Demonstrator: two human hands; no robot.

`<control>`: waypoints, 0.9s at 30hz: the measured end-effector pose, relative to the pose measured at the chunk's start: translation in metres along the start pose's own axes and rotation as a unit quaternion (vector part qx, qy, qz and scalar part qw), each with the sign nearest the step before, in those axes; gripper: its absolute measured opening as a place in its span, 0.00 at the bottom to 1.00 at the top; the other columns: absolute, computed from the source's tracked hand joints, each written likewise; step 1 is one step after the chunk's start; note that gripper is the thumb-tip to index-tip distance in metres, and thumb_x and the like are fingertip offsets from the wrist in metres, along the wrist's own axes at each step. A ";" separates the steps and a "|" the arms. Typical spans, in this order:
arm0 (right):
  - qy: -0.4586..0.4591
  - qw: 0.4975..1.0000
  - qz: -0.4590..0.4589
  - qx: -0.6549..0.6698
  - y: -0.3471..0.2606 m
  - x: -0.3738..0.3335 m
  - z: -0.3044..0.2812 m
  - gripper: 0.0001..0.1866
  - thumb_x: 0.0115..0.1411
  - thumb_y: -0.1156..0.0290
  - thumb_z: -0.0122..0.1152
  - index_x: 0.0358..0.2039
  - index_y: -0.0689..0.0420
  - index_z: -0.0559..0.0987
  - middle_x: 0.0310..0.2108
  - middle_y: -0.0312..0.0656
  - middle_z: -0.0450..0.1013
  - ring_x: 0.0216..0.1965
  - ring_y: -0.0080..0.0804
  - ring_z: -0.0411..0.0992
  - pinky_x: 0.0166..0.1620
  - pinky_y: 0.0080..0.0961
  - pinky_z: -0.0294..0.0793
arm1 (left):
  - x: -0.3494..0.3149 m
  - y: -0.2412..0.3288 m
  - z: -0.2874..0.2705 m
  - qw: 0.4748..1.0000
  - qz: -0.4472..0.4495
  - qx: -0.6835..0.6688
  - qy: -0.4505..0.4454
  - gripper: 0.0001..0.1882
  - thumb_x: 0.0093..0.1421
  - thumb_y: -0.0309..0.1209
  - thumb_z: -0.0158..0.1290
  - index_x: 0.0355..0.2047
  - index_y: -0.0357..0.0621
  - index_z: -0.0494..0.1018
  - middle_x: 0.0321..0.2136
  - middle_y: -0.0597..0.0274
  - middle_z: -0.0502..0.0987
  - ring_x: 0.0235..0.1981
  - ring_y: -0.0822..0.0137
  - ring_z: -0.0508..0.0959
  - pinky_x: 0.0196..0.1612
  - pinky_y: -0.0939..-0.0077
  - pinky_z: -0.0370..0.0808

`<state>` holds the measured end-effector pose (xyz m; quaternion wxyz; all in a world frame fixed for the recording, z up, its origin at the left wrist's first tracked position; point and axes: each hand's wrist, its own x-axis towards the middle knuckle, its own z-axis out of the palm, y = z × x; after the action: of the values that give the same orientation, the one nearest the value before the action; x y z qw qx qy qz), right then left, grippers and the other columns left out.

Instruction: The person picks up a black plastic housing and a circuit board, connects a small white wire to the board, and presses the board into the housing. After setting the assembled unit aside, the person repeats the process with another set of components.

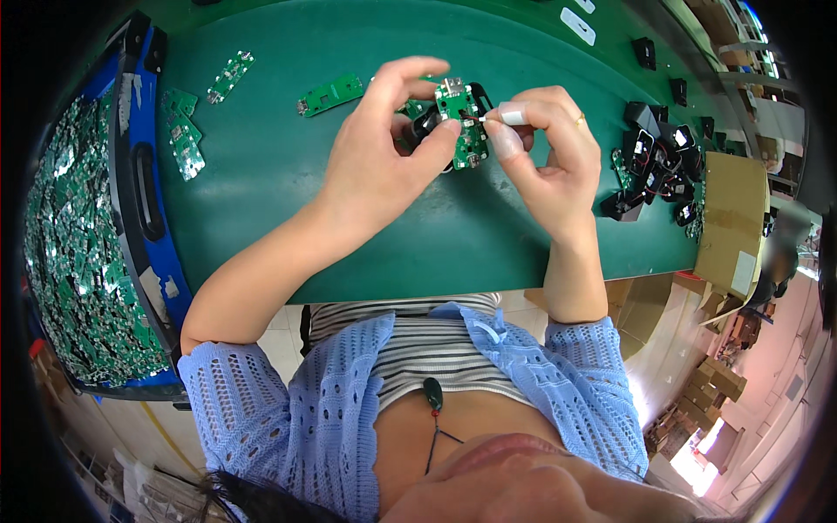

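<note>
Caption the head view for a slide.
Over a green table, the left hand holds a circuit board while the right hand pinches thin wiring at its face.

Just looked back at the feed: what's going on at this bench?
A person holds a green circuit board in the left hand, with a black part behind it. The right hand pinches at thin wires by the board's face. Loose boards lie on the green table, between a blue bin of boards and a pile of black parts.
</note>
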<state>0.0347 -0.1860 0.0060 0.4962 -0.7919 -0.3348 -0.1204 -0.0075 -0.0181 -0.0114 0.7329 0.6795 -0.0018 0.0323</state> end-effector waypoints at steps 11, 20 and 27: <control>-0.013 0.977 -0.140 -0.161 -0.006 0.002 0.001 0.12 0.38 0.83 0.64 0.26 0.59 0.74 0.24 0.38 0.69 0.23 0.32 0.65 0.24 0.24 0.65 | -0.002 0.005 0.000 0.981 0.094 0.167 0.018 0.19 0.49 0.27 0.53 0.44 0.44 0.69 0.33 0.57 0.73 0.27 0.63 0.75 0.31 0.75 0.72; -0.028 0.961 -0.185 -0.205 -0.007 0.003 0.001 0.13 0.38 0.83 0.63 0.27 0.60 0.74 0.25 0.38 0.69 0.25 0.33 0.66 0.26 0.24 0.67 | -0.004 0.009 0.000 0.978 0.090 0.187 0.021 0.19 0.49 0.28 0.53 0.43 0.45 0.69 0.33 0.57 0.73 0.28 0.61 0.75 0.31 0.73 0.72; -0.054 0.951 -0.199 -0.231 -0.008 0.002 0.002 0.14 0.36 0.83 0.61 0.28 0.60 0.74 0.28 0.40 0.69 0.26 0.35 0.66 0.26 0.24 0.68 | -0.004 0.007 -0.001 0.971 0.107 0.213 0.017 0.18 0.50 0.27 0.53 0.44 0.46 0.69 0.34 0.58 0.73 0.28 0.60 0.75 0.31 0.73 0.73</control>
<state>0.0309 -0.1812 0.0117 0.2467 -0.8073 -0.4753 -0.2481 -0.0115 -0.0165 -0.0043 0.5637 0.8152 -0.0545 0.1217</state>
